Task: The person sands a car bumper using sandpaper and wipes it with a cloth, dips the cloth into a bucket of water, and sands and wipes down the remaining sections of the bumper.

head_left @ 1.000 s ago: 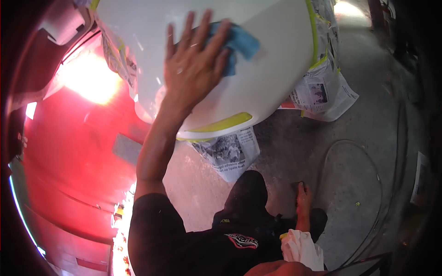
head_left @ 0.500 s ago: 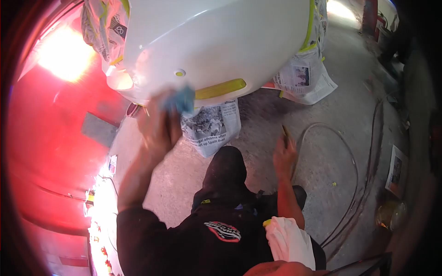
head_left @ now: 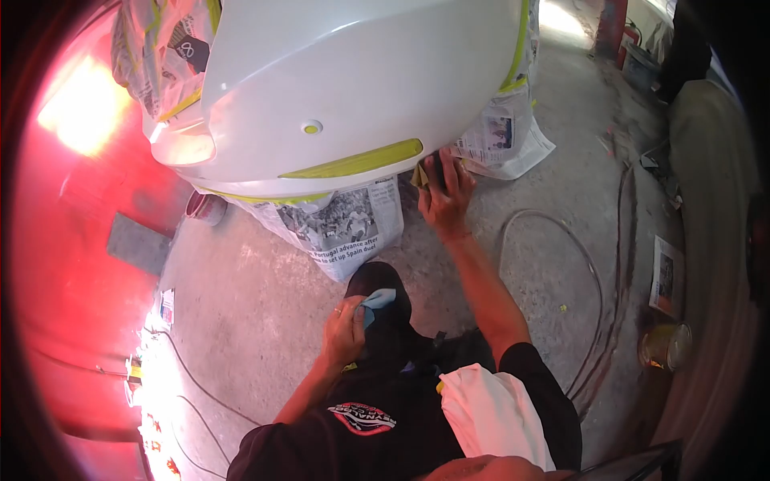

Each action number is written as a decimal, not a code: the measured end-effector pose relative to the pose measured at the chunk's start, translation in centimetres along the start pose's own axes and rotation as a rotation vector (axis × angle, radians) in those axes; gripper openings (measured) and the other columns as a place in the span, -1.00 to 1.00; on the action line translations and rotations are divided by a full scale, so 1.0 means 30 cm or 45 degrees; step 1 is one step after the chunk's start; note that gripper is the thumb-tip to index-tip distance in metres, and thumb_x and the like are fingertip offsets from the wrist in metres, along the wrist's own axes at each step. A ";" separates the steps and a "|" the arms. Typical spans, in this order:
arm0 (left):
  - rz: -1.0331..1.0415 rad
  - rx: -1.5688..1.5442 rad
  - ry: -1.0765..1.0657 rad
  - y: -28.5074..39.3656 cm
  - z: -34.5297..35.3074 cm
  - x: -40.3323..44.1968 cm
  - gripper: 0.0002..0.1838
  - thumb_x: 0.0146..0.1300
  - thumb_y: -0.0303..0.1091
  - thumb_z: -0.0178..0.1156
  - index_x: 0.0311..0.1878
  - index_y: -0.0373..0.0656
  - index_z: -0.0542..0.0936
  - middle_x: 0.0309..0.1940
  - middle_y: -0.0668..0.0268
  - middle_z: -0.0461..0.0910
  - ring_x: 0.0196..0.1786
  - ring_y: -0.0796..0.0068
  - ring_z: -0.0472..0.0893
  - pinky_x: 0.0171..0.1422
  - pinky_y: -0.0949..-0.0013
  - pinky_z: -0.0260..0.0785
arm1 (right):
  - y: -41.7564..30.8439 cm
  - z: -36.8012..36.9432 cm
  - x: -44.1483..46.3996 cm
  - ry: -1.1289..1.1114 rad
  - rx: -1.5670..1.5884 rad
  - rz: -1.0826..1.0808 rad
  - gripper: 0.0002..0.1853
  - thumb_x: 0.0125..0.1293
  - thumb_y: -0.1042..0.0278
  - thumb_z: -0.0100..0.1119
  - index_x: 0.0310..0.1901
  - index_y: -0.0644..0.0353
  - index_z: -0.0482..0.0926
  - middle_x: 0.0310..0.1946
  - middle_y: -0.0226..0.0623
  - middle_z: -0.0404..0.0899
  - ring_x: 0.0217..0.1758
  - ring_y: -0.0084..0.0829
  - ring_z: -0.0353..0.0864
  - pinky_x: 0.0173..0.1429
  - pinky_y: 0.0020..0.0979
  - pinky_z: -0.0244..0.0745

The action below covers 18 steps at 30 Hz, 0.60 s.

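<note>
My left hand is closed on a blue cloth, low over my knee. My right hand reaches up to the lower edge of the white panel, fingers wrapped round a dark pad with a yellowish-brown piece at its side. Yellow-green tape covers a long strip near the panel's lower edge, and a small round spot of it sits above. Masking newspaper hangs below the panel, left of my right hand.
A red surface with a bright glare stands at the left. A small bucket is beneath the panel's left end. A hose curls on the floor at the right, near a metal can. A white cloth hangs at my shoulder.
My left hand has come down from the panel with the blue cloth. My right hand has risen from low on the right to the panel's lower edge.
</note>
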<state>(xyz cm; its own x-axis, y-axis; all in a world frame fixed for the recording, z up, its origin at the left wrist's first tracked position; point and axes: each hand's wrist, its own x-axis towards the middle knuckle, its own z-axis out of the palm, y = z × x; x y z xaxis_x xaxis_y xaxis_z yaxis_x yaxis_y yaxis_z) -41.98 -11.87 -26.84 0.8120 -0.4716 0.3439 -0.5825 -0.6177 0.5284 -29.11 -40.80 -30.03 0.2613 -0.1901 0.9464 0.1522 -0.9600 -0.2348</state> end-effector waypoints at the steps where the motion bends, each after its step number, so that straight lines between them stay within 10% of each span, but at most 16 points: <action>1: -0.023 -0.013 -0.056 0.007 -0.004 0.005 -0.82 0.32 -0.50 0.09 -0.05 -0.20 0.58 -0.18 0.09 0.63 -0.14 0.03 0.64 -0.09 0.14 0.51 | 0.001 -0.012 -0.033 -0.096 0.012 0.100 -0.53 0.32 0.21 0.11 0.26 0.08 0.52 0.35 -0.14 0.34 0.28 -0.02 0.36 0.29 -0.06 0.22; 18: -0.138 0.041 -0.358 -0.090 0.045 -0.050 -0.80 0.33 -0.44 0.09 -0.01 -0.16 0.56 -0.17 0.10 0.62 -0.11 0.02 0.62 -0.07 0.10 0.49 | -0.008 0.041 0.128 0.116 0.026 -0.001 -0.42 0.20 0.32 0.20 0.32 -0.07 0.50 0.12 -0.01 0.38 0.11 -0.03 0.38 0.18 -0.05 0.25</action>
<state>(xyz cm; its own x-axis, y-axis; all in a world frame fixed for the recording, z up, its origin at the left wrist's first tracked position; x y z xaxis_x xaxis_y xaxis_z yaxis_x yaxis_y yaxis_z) -41.67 -10.33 -29.83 0.8301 -0.5548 0.0557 -0.4975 -0.6917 0.5235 -26.98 -41.04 -26.62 0.1737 -0.2079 0.9626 0.1720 -0.9560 -0.2375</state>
